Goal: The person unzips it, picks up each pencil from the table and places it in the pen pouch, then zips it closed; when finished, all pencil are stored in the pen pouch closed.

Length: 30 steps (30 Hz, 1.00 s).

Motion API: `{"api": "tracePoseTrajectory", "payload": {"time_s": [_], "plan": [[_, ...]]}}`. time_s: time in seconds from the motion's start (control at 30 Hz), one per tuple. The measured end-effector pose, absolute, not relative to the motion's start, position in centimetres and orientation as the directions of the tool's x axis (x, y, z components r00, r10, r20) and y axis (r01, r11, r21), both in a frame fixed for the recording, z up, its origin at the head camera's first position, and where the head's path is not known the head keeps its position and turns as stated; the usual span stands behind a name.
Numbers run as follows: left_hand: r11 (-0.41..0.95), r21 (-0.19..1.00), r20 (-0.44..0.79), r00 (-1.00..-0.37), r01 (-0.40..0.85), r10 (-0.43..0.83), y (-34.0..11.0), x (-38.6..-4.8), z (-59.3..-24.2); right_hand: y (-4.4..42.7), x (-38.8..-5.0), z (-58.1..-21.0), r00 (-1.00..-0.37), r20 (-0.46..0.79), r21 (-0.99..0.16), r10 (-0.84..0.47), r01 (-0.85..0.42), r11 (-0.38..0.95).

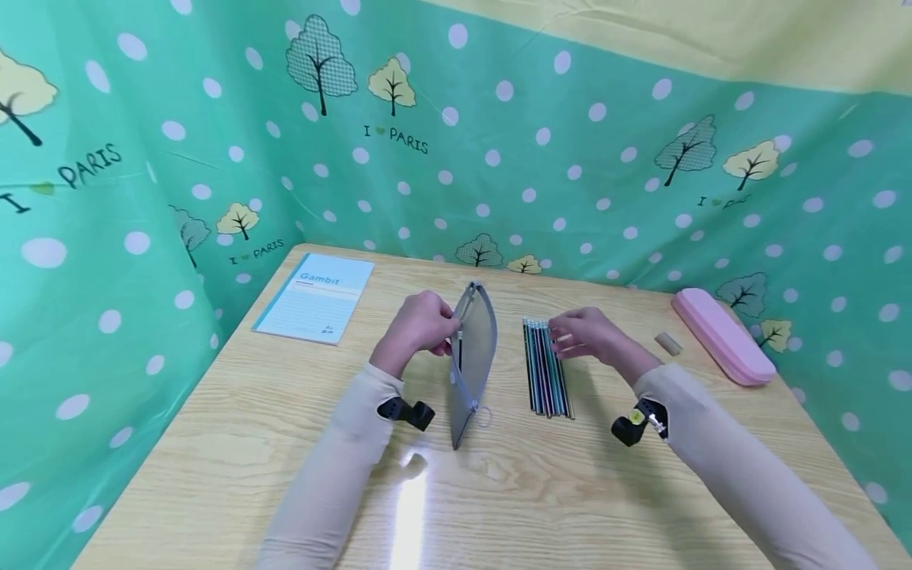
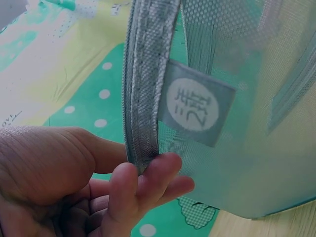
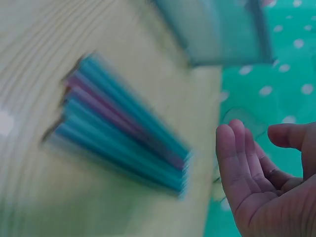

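Observation:
A grey mesh zip pouch (image 1: 479, 348) stands on edge on the table, its zipper side parted at the top. My left hand (image 1: 422, 323) pinches its zipper edge between thumb and fingers; a fabric label (image 2: 196, 102) hangs beside the fingertips in the left wrist view. Several pencils (image 1: 545, 368) lie side by side to the right of the pouch. My right hand (image 1: 587, 332) is over their far end, fingers extended and holding nothing; in the right wrist view the hand (image 3: 266, 182) appears apart from the pencils (image 3: 123, 123).
A Gambit notebook (image 1: 313, 298) lies at the back left of the table (image 1: 285, 443). To the right of the pencils are a small grey eraser (image 1: 668, 343) and a pink pencil case (image 1: 723, 336). A green patterned curtain (image 1: 499, 158) hangs behind the table.

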State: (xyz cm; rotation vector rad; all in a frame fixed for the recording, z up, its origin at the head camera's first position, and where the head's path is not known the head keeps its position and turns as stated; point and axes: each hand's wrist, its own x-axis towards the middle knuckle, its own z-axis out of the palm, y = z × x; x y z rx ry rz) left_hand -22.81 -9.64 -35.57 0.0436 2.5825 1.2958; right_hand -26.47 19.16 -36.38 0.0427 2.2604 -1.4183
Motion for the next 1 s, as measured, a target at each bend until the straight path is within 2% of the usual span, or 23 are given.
{"api": "tracePoseTrajectory", "payload": {"time_s": [0.43, 0.7, 1.0], "plan": [[0.59, 0.803, -0.21, -0.966, -0.083, 0.15, -10.1, -22.8, -35.7, 22.2, -26.7, -41.2, -0.906, -0.405, -0.772, -0.122, 0.267, 0.576], [0.59, 0.805, -0.209, -0.962, -0.067, 0.177, -10.2, -23.0, -35.7, 21.7, -26.8, -42.1, -0.925, -0.378, -0.732, -0.038, 0.273, 0.624], [0.567, 0.818, -0.259, -0.942, -0.097, 0.213, -10.1, -23.2, -35.9, 21.4, -26.7, -42.2, -0.936, -0.348, -0.729, -0.054, 0.234, 0.643]]}}
